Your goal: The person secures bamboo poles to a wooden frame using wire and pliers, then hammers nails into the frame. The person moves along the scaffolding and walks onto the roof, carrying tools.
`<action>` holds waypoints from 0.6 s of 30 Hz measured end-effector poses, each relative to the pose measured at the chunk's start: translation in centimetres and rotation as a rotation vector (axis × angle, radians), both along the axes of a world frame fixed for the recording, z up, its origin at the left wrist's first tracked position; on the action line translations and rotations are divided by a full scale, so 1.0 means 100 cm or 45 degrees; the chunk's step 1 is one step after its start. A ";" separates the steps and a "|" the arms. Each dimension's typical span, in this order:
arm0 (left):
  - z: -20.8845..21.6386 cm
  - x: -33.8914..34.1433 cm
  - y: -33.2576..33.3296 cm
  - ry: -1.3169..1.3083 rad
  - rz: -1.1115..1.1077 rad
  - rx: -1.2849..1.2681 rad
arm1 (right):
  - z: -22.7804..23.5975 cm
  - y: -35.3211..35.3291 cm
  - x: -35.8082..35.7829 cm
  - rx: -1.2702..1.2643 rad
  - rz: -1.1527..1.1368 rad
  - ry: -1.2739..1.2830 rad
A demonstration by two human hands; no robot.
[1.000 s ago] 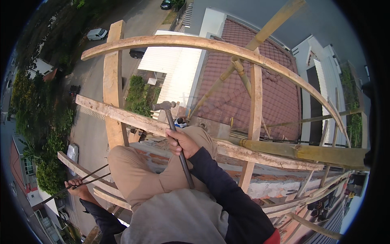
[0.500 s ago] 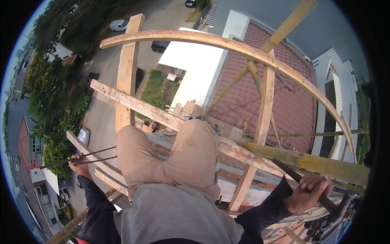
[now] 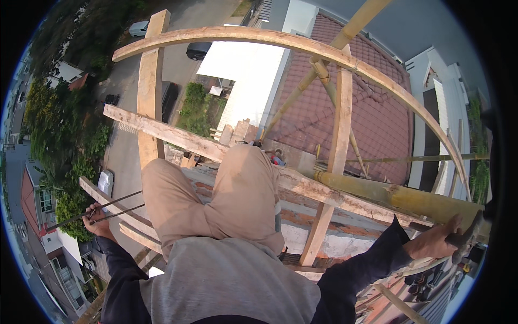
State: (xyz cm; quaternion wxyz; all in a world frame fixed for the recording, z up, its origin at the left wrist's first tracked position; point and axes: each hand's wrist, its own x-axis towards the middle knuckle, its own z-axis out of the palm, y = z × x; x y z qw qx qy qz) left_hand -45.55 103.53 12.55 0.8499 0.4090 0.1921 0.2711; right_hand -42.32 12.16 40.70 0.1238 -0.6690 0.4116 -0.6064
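Observation:
My left hand [image 3: 98, 222], out at the left, is closed around thin dark metal rods [image 3: 121, 199]. They stick out past it toward my knee and the outer side. Whether they are separate rods or one bent piece I cannot tell. Far to the right, my right hand [image 3: 433, 241] grips a hammer [image 3: 468, 236] close to its dark head. Its handle points back toward the sloping wooden beam [image 3: 345, 198]. Just beyond that hand lies a thick bamboo pole [image 3: 410, 202]. My bent knees [image 3: 245, 178] rest over the beam and brickwork.
A long wooden batten [image 3: 259, 35] spans the far side, crossing an upright plank [image 3: 150, 81] and a post [image 3: 341, 108]. Bamboo scaffold poles [image 3: 359, 24] cross there. Well below are a tiled roof [image 3: 345, 75], a white roof [image 3: 243, 65] and a street [image 3: 127, 129] with parked vehicles.
My right hand has moved outward to the right with the hammer, whose head now sits beside the bamboo pole's end. My left hand keeps its rods. The whole view has shifted slightly.

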 end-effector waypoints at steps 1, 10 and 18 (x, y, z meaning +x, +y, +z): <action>0.000 0.000 0.002 0.014 0.001 -0.003 | 0.000 -0.002 0.003 -0.265 0.121 0.036; 0.001 -0.002 0.008 0.056 -0.085 0.059 | -0.006 -0.006 0.006 0.228 0.401 -0.071; -0.003 0.001 0.008 0.123 0.135 0.099 | -0.012 -0.023 -0.004 0.320 0.344 -0.079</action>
